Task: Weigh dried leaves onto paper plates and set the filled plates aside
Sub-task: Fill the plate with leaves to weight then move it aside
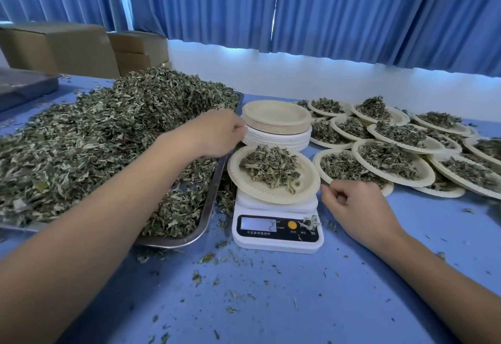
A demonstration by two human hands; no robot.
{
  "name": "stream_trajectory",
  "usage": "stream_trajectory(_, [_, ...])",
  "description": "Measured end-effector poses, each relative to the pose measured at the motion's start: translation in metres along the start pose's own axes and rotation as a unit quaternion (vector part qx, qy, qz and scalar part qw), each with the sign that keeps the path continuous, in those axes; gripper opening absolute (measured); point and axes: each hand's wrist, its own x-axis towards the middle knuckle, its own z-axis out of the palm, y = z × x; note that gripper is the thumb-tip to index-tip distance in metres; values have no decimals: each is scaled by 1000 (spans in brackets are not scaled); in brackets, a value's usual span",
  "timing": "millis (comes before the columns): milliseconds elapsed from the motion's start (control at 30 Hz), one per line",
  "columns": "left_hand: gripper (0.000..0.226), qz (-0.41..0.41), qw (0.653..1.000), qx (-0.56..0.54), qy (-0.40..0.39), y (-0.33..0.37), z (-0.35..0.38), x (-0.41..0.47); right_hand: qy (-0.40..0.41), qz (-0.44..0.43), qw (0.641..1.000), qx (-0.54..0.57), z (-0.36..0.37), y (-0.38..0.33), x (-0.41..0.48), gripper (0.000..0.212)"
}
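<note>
Plate (260,189) with its leaf portion (271,167) is sitting on the scale (276,235), mid-surface, just right of the tray (210,202) heaped with loose leaves (108,132). Display is showing one digit, possibly a 2; not reading clearly.

Left hand (214,132) is lying over the tray's right rim, fingers curled against the left edge of the empty-plate stack (276,116). Fingertips are hidden, so I cannot tell whether it is pinching a plate or only touching.

Right hand (360,208) is hovering low over the surface (271,303), just beside the weighed plate's right rim. Fingers are loosely curled and holding nothing.

Key relation: the weighed plate is lying between the hands, nearer the right one, directly to that hand's left. The plate is round, so no long axis is constraining the grip. Filled plates (427,171) are overlapping toward the right edge, on the right hand's side.

Judgement: the portion is looking ready to set aside, and the right hand is better placed to do it.
</note>
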Motion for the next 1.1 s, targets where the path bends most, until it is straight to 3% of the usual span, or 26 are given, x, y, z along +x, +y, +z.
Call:
stream_trajectory(133, [33, -100, 984, 99, -109, -31, -1, -7, -2, 7, 1000, 6, -2, -2, 0, 51])
stream_trajectory(267, [58, -103, 958, 153, -220, -39, 2, -18, -5, 12, 1000, 5, -3, -4, 0, 51])
stream_trajectory(333, [51, -93, 962, 157, -202, -37, 9, -19, -8, 14, 1000, 4, -3, -4, 0, 51])
stream_trajectory(433, [11, -91, 969, 162, -161, -31, 20, -16, -11, 19, 1000, 3, -4, -4, 0, 51])
stream_trajectory(467, [7, -97, 970, 163, -154, -30, 21, -16, -10, 20, 1000, 3, -4, -4, 0, 51])
stream_trajectory(667, [33, -128, 974, 142, -124, -30, 23, -15, -12, 22, 1000, 4, -4, -6, 1, 52])
stream_trajectory(733, [30, -141, 976, 122, -109, -29, 23, -16, -16, 21, 1000, 6, -5, -6, 0, 52])
stream_trajectory(800, [13, -151, 978, 108, -92, -26, 21, -18, -15, 18, 1000, 8, -5, -6, 0, 52])
stream_trajectory(900, [28, -168, 979, 95, -62, -25, 18, -21, -9, 23, 999, 30, -5, -6, 1, 51])
stream_trajectory(1100, [23, -141, 981, -103, 83, -23, 20, -15, 3, 67, 984, 166, -5, -12, 2, 51])
